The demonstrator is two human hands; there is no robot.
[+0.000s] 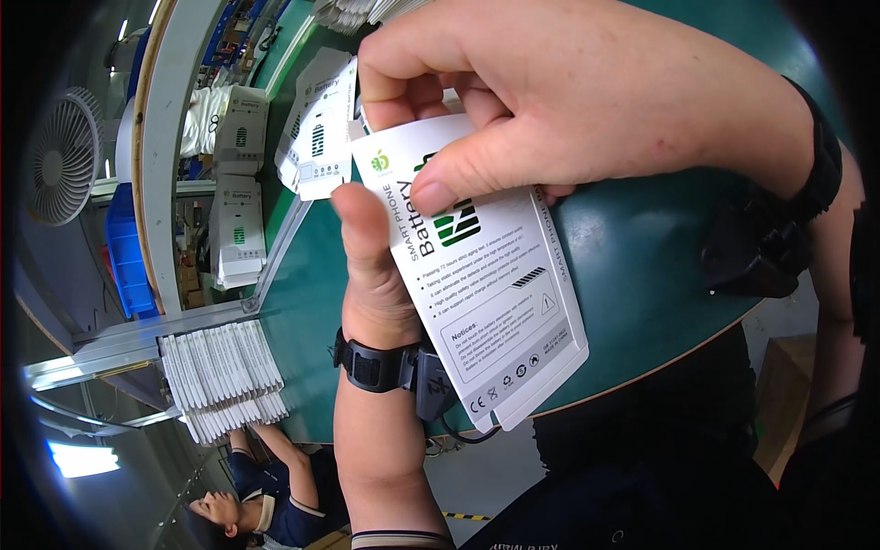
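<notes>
Just left of the box (481,316), cartons (316,128)

1. Your bare left hand (374,275) has a black wrist strap (374,367), dark module (433,383) and thin cable (469,439);
2. your bare right hand (587,96) has a black band (821,147) and angular housing (753,249);
3. your left sleeve (401,540) is dark, pale-striped.
</notes>
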